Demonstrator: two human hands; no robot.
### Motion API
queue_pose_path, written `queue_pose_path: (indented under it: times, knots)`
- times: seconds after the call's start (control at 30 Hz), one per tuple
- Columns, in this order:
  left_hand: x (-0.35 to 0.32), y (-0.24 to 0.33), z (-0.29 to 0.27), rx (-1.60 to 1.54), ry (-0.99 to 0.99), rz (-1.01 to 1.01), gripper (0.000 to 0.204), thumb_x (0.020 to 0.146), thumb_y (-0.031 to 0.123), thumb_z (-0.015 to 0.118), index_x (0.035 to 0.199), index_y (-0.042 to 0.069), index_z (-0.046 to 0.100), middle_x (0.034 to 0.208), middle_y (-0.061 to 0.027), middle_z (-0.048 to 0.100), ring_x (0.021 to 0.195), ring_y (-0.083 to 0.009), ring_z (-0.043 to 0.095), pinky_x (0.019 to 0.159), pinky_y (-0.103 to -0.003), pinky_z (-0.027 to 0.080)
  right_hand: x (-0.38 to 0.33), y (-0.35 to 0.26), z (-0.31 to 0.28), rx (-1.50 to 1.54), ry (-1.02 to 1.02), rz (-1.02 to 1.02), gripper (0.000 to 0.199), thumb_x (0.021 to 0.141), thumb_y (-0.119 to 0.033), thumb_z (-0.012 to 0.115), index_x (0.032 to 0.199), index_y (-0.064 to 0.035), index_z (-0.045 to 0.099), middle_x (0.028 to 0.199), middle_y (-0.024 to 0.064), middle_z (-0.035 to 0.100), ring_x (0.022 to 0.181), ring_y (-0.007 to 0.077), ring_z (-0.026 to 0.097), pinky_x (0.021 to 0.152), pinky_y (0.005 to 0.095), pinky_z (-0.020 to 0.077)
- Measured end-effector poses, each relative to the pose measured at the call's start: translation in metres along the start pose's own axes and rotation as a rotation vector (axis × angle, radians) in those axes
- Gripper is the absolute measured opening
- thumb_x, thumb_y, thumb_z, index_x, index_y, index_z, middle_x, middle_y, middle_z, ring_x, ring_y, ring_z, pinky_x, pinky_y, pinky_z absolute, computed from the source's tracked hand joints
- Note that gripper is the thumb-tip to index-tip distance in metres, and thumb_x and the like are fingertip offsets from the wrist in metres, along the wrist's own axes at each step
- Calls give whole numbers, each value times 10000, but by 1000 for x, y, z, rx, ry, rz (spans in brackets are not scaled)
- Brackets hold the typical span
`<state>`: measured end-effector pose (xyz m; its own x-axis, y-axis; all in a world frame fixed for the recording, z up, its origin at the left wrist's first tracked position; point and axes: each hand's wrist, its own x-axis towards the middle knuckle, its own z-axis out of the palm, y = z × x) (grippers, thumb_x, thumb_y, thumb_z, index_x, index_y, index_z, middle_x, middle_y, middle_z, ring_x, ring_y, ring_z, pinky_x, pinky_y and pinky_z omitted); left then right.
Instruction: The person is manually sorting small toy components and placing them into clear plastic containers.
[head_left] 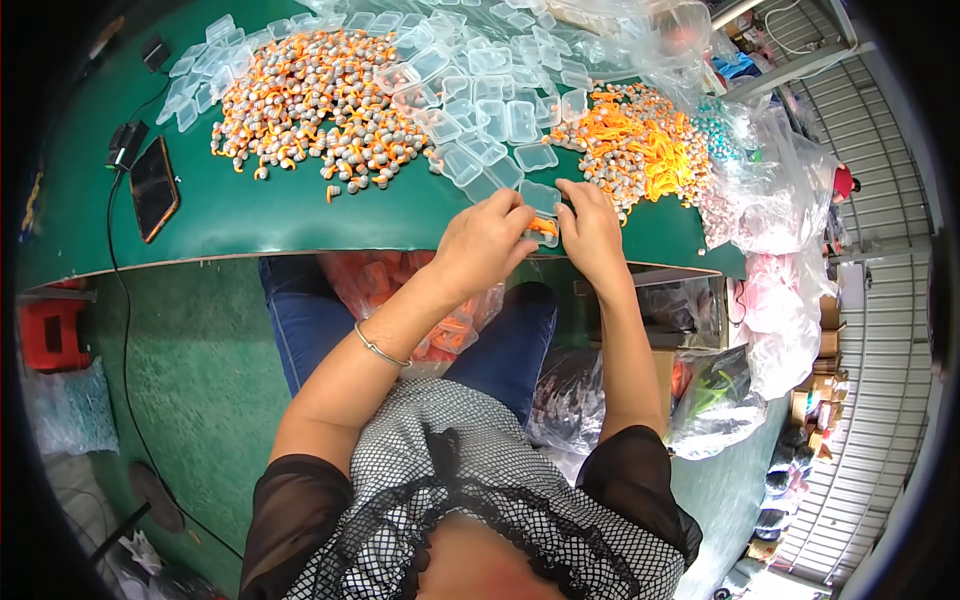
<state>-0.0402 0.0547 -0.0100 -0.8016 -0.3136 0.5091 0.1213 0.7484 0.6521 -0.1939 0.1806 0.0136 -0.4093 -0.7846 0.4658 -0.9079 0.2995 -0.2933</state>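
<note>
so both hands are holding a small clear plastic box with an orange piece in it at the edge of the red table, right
Not quite: the table is green, not red, as the head view shows. The rest holds: the left hand and right hand hold a small clear plastic box with an orange piece at its edge.

Just one view here, a wide fisheye worn on the person's head, looking pretty much straight down. It sits close over the chest and lap, with the forearms coming in from the near edge. The green desk (300,215) curves across the far half, floor on the left, and straight edges bow hard toward the dark rim.
</note>
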Motion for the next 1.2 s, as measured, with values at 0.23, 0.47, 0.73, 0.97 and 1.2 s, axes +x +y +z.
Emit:
queue_pose_path:
  times: [0.23,0.47,0.73,0.97,1.2]
  knots:
    - [1,5,-2,-39,36,-52,505,743,174,813,1184,57,595,1079,-141,596,880,-349,649,715,-422,543,-5,1,-12,221,-32,13,261,777,-26,754,1017,-13,653,951,120,644,824,310,639,748,393,516]
    - [-2,-3,6,57,60,88,363,798,180,775,1091,49,604,1020,-123,568,839,-322,652,688,-423,535,-34,-15,-17,231,-40,-140,348,765,-22,758,1103,-15,674,1032,148,651,1011,330,634,871,389,511]
    - [-6,-4,5,-71,105,88,240,861,266,724,835,63,597,829,-108,526,666,-323,611,576,-439,497,-38,-20,-5,540,-109,1,249,813,-35,741,1053,-4,678,933,112,638,802,230,626,683,324,516]
    - [-32,15,-17,-47,137,26,273,874,290,725,766,65,614,774,-113,525,645,-322,609,558,-446,488,4,-17,-2,560,-89,-81,159,919,-132,625,1022,-32,692,958,109,670,942,271,613,859,382,475]
    - [-85,-8,2,207,-113,18,195,813,192,714,960,79,653,838,-78,589,722,-278,643,628,-381,533,42,26,35,15,122,-233,141,815,-38,701,953,-54,673,996,108,674,974,330,615,871,422,478]
